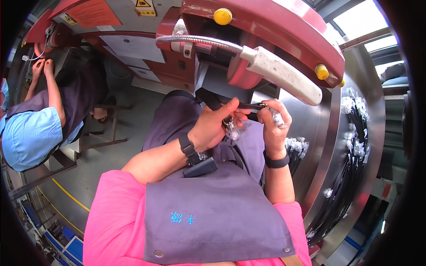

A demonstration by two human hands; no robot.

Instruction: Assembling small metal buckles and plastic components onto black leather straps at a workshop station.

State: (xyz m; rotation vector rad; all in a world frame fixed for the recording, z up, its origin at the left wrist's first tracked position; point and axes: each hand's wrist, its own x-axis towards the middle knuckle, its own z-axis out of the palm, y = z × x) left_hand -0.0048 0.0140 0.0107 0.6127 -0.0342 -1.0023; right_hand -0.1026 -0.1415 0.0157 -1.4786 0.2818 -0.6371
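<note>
A black strap (208,98) runs between my two hands, above my lap and in front of the red machine. My left hand (212,124) is closed around it, palm turned up. Below those fingers hangs a metal fitting in clear plastic wrap (233,131). At the strap's right end, my right hand (274,131) pinches it beside another plastic-wrapped metal piece (277,119). The strap's far left part bends up toward the machine; how it passes through my left fingers is partly hidden.
A white-handled lamp (284,75) on a flexible metal neck hangs just beyond my hands, under the red machine housing (266,22) with yellow knobs. Bundled black straps with plastic-wrapped ends (355,142) lie on the metal bench at right. Another person (35,133) sits working at left.
</note>
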